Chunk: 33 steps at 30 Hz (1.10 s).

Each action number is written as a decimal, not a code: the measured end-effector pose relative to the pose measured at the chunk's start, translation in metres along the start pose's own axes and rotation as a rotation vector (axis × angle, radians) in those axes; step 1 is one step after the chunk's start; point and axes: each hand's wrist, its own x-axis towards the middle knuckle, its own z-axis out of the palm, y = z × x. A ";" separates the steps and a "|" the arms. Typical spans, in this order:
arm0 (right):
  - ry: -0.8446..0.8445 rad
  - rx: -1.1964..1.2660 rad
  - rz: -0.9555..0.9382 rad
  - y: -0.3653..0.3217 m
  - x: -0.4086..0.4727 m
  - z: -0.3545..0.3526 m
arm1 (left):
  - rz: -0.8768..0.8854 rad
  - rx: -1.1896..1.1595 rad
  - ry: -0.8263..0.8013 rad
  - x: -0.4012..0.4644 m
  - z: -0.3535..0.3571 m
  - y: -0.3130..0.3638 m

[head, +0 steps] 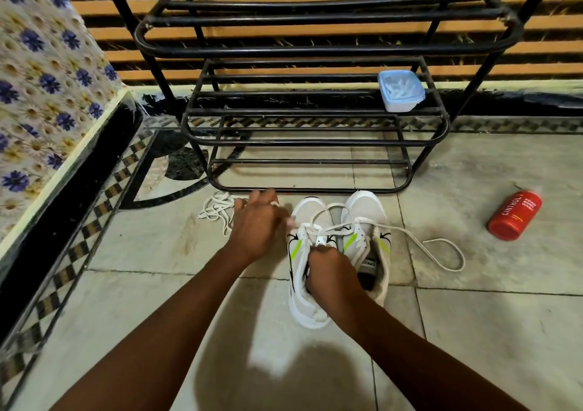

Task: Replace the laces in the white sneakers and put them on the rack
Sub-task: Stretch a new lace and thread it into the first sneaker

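My left hand point(257, 223) is curled beside the left white sneaker point(304, 262), pinching the end of the lace point(334, 226) that crosses its eyelets. My right hand point(331, 273) sits over that shoe's opening, fingers curled and gripping its tongue and collar. The right white sneaker point(370, 231) stands touching its partner, toes toward the rack point(315, 104), just short of the rack's bottom front rail. From the eyelets a long lace loop point(441, 254) trails out to the right across the tile floor point(492, 331), ending well apart from a red bottle point(515, 216) that lies on its side; its label reads "CINTHOL", with smaller words I cannot read surely. A loose pile of white laces point(217, 207) lies on the floor just left of my left hand. On the rack's middle shelf, at its right end, stands a lidded clear plastic tub point(400, 90). The rack's lowest and top tiers show bare bars. Left of me a low ledge with a checkered border point(79, 237) runs along the floor; bare tiles lie to the right of the sneakers and around my arms.
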 end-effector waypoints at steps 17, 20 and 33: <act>0.024 -0.004 0.039 0.001 -0.001 0.001 | -0.104 -0.528 0.078 0.006 -0.011 0.018; 0.029 -0.012 0.032 0.002 0.000 0.000 | -0.221 -0.890 0.309 0.012 -0.037 0.020; 0.043 -0.044 0.014 0.002 0.002 0.005 | -0.384 -1.835 0.320 0.008 -0.100 0.041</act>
